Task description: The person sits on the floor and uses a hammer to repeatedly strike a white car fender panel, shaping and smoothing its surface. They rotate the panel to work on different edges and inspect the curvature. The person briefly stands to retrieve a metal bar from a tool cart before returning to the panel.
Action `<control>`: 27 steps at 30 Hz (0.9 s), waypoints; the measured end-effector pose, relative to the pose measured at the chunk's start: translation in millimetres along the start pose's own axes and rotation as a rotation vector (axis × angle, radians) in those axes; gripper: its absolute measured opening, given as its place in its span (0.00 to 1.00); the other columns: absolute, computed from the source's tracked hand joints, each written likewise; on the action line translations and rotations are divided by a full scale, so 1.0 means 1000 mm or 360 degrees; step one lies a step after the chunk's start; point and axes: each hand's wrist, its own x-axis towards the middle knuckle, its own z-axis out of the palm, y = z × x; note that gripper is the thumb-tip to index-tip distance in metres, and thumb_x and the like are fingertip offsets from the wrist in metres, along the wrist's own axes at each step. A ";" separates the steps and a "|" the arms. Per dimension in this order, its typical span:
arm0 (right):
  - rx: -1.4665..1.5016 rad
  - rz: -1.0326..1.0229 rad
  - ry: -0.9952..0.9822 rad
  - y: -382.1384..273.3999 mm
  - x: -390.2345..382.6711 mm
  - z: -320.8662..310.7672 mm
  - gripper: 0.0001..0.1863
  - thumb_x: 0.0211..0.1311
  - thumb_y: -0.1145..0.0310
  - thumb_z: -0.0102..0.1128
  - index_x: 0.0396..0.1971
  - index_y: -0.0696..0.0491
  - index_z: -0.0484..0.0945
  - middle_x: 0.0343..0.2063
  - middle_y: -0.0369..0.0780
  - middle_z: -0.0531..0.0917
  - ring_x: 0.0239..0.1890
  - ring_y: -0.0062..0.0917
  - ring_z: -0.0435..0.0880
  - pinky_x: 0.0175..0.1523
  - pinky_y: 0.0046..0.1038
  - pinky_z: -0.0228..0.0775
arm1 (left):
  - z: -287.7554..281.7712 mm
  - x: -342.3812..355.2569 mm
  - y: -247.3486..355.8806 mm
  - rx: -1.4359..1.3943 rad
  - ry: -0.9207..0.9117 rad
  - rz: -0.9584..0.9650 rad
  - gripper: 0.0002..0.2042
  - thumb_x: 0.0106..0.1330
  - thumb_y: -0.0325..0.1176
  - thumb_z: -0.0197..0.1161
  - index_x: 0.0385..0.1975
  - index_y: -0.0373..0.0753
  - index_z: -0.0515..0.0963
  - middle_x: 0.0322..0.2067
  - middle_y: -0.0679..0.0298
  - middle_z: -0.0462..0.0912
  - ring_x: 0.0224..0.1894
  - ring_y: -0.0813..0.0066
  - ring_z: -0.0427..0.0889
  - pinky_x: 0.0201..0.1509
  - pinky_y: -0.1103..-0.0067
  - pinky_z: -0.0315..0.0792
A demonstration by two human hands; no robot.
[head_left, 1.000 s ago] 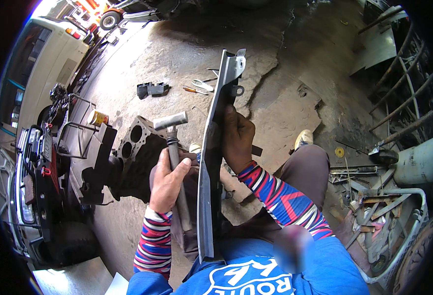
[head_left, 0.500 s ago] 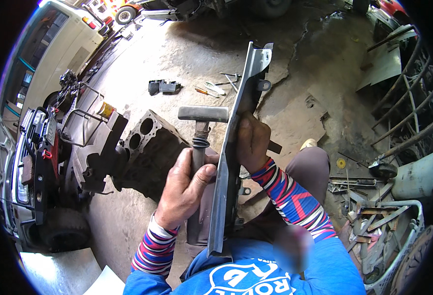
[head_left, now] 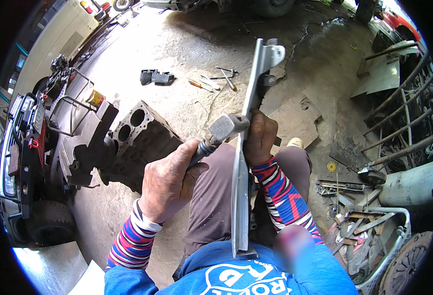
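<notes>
My left hand (head_left: 169, 181) is closed round the handle of a hammer (head_left: 226, 127). The hammer's grey head is against or very near the left side of a long grey metal panel (head_left: 241, 189); whether they touch I cannot tell. That panel stands up lengthwise between my arms, its lower end by my blue shirt and its flanged end pointing away. My right hand (head_left: 259, 137) grips the panel from its right side, with the fingers partly hidden behind it. Both forearms wear striped sleeves.
A rusty engine block (head_left: 138, 142) stands on the floor left of my knees. Further off lie a black plastic part (head_left: 156, 77) and screwdrivers (head_left: 200, 85). At right are a crate of scrap metal (head_left: 398, 241) and a pipe frame (head_left: 403, 123); a vehicle front (head_left: 22, 152) is at left.
The hammer has turned, its head swinging to the right toward the panel. My left hand has shifted a little left, and the panel has tilted and moved slightly right in view.
</notes>
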 end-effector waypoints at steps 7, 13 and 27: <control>-0.0068 -0.0279 0.0108 -0.015 0.003 -0.003 0.21 0.69 0.61 0.43 0.17 0.58 0.67 0.16 0.49 0.67 0.20 0.48 0.69 0.27 0.43 0.57 | -0.011 -0.017 -0.007 -0.0241 0.0219 0.0051 0.19 0.59 0.23 0.67 0.51 0.32 0.74 0.29 0.53 0.82 0.29 0.56 0.85 0.32 0.73 0.76; -0.0213 -0.0411 0.0027 -0.026 0.006 -0.006 0.20 0.70 0.61 0.43 0.19 0.57 0.67 0.17 0.48 0.69 0.21 0.46 0.69 0.28 0.43 0.59 | -0.001 -0.010 -0.021 -0.0242 0.0143 0.0197 0.20 0.56 0.21 0.67 0.51 0.32 0.75 0.30 0.54 0.82 0.29 0.56 0.85 0.32 0.73 0.77; -0.0168 -0.0417 -0.0084 -0.024 0.019 -0.006 0.22 0.68 0.58 0.42 0.17 0.55 0.68 0.14 0.47 0.68 0.19 0.45 0.70 0.27 0.44 0.60 | -0.010 -0.022 -0.032 0.0005 -0.0215 -0.0083 0.22 0.56 0.22 0.66 0.52 0.35 0.74 0.31 0.50 0.83 0.32 0.51 0.85 0.34 0.71 0.79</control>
